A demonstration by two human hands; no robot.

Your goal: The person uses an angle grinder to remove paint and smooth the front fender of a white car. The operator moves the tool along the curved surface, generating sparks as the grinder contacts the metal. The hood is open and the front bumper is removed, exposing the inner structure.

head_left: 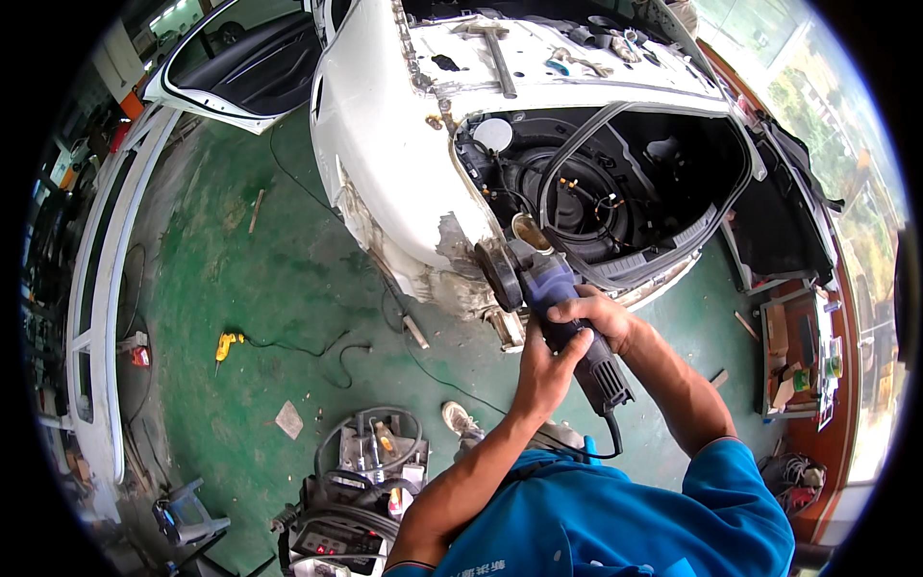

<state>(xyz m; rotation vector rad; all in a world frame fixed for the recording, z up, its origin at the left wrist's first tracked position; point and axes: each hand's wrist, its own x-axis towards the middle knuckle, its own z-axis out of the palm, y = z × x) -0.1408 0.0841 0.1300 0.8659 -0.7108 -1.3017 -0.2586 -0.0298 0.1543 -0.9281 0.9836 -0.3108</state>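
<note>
Purple-and-black angle grinder (555, 285) — left hand (548, 363) and right hand (604, 315) wrapped round it — beside the white car (385, 154) at its near left corner.

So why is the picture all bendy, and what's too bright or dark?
Head view: the wide lens seems to curve the long white rail and leaves black corners; head view: daylight washes out the right-hand windows; head view: shadow hides much of the open trunk, while the purple power tool shows clearly.

Grinder (552, 283) partly hidden by fingers (574, 309)
</note>
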